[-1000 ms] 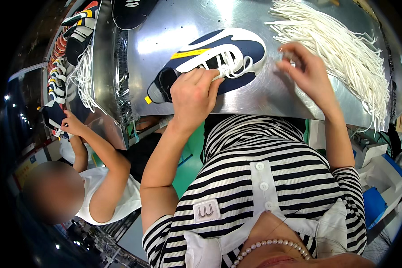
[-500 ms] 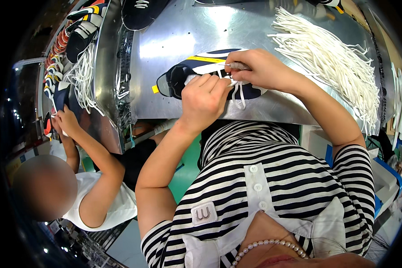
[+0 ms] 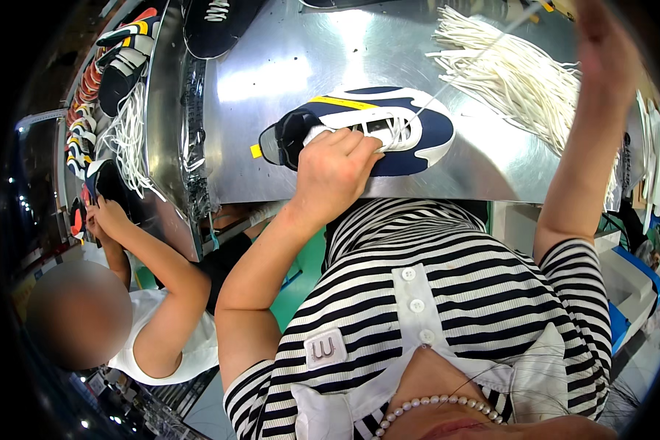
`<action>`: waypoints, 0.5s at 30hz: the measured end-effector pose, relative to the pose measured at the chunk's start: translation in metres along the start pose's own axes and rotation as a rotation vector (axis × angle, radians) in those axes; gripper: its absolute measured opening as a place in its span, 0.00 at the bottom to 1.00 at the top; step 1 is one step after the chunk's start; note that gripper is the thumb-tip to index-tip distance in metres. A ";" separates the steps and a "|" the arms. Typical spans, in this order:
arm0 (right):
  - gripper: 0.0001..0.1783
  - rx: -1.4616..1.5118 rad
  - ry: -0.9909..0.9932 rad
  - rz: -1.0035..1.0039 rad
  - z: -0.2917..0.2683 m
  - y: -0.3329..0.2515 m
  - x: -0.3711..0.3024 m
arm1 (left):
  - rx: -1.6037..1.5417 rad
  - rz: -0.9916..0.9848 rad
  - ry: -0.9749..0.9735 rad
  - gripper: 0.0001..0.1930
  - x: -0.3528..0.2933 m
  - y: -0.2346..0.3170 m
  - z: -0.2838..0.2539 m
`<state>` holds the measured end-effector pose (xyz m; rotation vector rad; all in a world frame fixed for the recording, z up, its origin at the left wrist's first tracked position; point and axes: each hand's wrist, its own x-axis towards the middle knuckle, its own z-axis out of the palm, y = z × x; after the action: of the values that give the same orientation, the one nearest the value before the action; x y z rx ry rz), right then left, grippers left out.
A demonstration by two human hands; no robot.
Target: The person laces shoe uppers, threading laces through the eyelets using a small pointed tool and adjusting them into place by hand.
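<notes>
With left hand [image 3: 334, 165] still in a pinch on shoe [image 3: 434, 130], right hand [image 3: 607, 51] now well away, grip unclear

Your left hand [image 3: 337, 165] grips shoe [image 3: 434, 130], fingers [image 3: 350, 139] curled, elbow [image 3: 251, 302] bent. Your right hand [image 3: 607, 59] blurred, well right of shoe, arm [image 3: 581, 169] outstretched.

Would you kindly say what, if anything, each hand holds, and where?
The left hand holds the navy sneaker by its throat. A white lace runs toward the right hand, whose blurred grip cannot be told.
</notes>
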<state>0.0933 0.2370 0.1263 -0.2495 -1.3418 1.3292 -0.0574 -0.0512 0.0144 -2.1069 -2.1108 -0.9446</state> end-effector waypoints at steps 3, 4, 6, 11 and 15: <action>0.11 -0.190 -0.342 0.375 0.012 0.050 -0.080 | 0.002 -0.054 -0.066 0.15 -0.003 -0.001 -0.008; 0.11 -0.145 -0.436 0.522 0.028 0.047 -0.104 | -0.031 -0.093 -0.075 0.19 -0.002 0.000 -0.011; 0.10 -0.117 -0.563 0.734 0.046 0.044 -0.139 | -0.085 -0.229 -0.100 0.24 0.001 0.005 -0.018; 0.08 0.898 -0.520 1.066 0.039 0.037 -0.122 | -0.469 -0.822 -0.186 0.35 -0.002 -0.004 -0.029; 0.08 0.073 -0.652 1.002 0.061 0.044 -0.124 | -0.332 -0.783 -0.037 0.26 0.005 -0.005 -0.012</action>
<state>0.0594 0.1226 0.0444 -0.5040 -1.7850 2.4404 -0.0674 -0.0508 0.0243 -1.3473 -3.0427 -1.3848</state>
